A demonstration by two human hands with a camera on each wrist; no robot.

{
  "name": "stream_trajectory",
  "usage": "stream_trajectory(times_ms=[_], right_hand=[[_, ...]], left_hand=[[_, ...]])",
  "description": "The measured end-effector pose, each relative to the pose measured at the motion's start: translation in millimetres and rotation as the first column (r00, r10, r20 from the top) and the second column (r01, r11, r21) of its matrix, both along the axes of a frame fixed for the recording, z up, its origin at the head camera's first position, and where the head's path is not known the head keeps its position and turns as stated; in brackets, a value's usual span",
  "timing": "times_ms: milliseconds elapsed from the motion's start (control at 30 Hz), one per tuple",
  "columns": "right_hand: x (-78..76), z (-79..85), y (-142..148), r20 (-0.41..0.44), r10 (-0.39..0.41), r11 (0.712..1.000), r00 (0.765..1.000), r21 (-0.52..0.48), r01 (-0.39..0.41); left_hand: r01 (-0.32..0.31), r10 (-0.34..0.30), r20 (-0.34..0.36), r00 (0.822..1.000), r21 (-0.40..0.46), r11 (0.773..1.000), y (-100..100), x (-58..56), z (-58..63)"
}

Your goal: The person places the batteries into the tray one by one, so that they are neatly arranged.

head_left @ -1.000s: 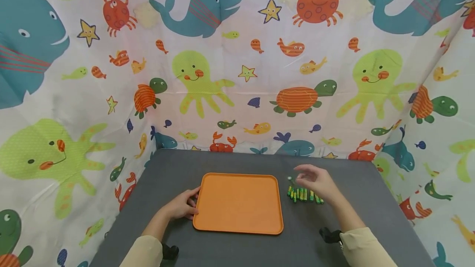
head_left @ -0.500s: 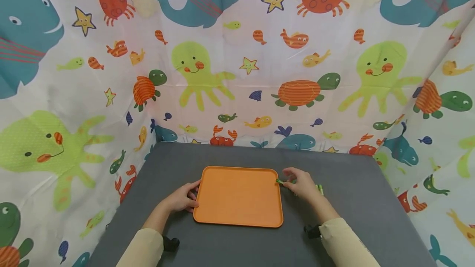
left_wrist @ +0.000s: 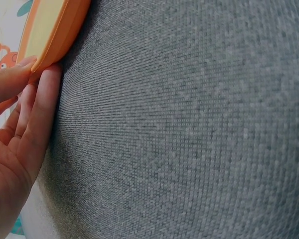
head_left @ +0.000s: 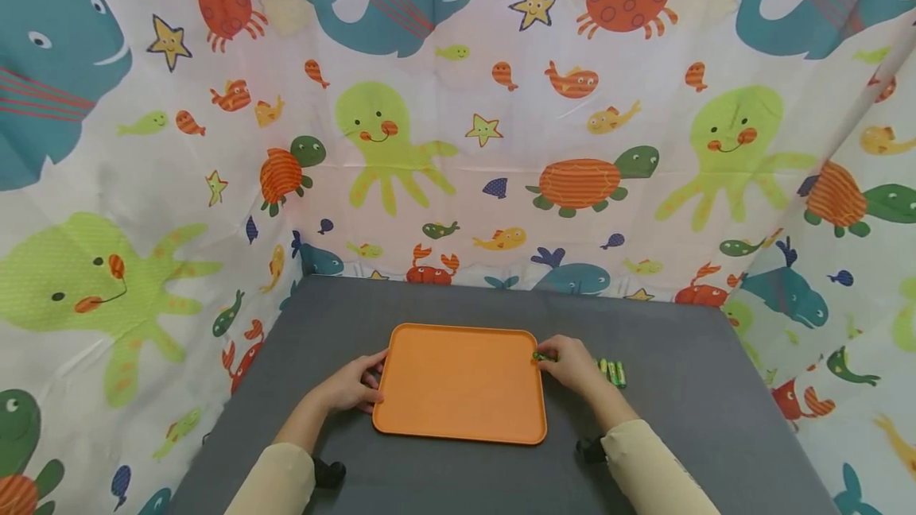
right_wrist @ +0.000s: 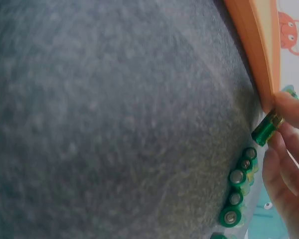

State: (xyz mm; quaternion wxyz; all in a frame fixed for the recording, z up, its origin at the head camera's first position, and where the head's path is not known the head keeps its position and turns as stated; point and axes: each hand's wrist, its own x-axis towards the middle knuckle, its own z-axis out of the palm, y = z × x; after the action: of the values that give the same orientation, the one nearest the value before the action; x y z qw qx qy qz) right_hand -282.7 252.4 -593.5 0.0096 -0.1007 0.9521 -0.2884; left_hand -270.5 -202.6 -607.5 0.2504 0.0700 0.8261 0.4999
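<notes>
Head view: since a second ago, my right hand (head_left: 568, 361) has shifted left to the right edge of the orange tray (head_left: 458, 384), pinching a green battery (right_wrist: 264, 131) there; my left hand (head_left: 351, 385) pinches the left rim.

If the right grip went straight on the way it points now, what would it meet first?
Most likely the tray, at its right rim; the right grip, pinching a battery, points there. Whether they touch is unclear.

Right grip (head_left: 570, 362) with green battery (head_left: 543, 357) at orange tray (head_left: 459, 385)
</notes>
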Motion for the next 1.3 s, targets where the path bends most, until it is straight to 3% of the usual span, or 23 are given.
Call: stream_trajectory(times_ms=[167, 267, 333, 467, 533, 667, 767, 967, 1300], right_hand=[[5.1, 0.6, -5, -0.085, 0.028, 1.0, 0.996, 0.0, -0.028], [8.3, 2.2, -8, -0.07, -0.004, 0.995, 0.998, -0.097, -0.003], [10.0, 3.9, -10, -0.022, -0.027, 0.973, 0.999, -0.231, 0.021], [13.4, 8.0, -14, 0.062, -0.035, 0.888, 0.997, -0.456, 0.06], [15.0, 9.6, -15, 0.083, -0.035, 0.863, 0.996, -0.5, 0.072], [18.2, 11.3, -23, 0.15, -0.021, 0.841, 0.988, -0.532, 0.098], [20.6, 11.0, -34, 0.186, 0.044, 0.838, 0.982, -0.542, 0.065], [24.5, 3.5, -64, 0.16, 0.164, 0.855, 0.973, -0.515, -0.059], [24.4, -1.5, -107, 0.22, 0.115, 0.863, 0.969, -0.505, 0.012]], left_hand=[[-0.003, 0.003, -0.001, 1.0, -0.003, 1.0, 1, -1.0, -2.0], [-0.001, 0.001, -0.003, 1.0, -0.004, 1.0, 0, -1.0, -2.5], [0.0, 0.0, -0.007, 1.0, -0.008, 1.0, 1, -0.7, -2.4], [0.001, -0.001, -0.012, 1.0, -0.01, 1.0, 1, 0.4, -1.5], [0.001, -0.001, -0.011, 1.0, -0.006, 1.0, 1, 0.7, -1.6], [0.007, -0.007, -0.014, 1.0, 0.002, 1.0, 1, -0.2, -3.4], [0.009, -0.009, -0.017, 1.0, 0.002, 1.0, 0, -0.9, -4.6], [0.001, -0.001, -0.008, 1.0, 0.002, 1.0, 0, -1.6, -4.0], [0.005, -0.006, -0.026, 1.0, -0.015, 1.0, 1, 1.0, -1.3]])
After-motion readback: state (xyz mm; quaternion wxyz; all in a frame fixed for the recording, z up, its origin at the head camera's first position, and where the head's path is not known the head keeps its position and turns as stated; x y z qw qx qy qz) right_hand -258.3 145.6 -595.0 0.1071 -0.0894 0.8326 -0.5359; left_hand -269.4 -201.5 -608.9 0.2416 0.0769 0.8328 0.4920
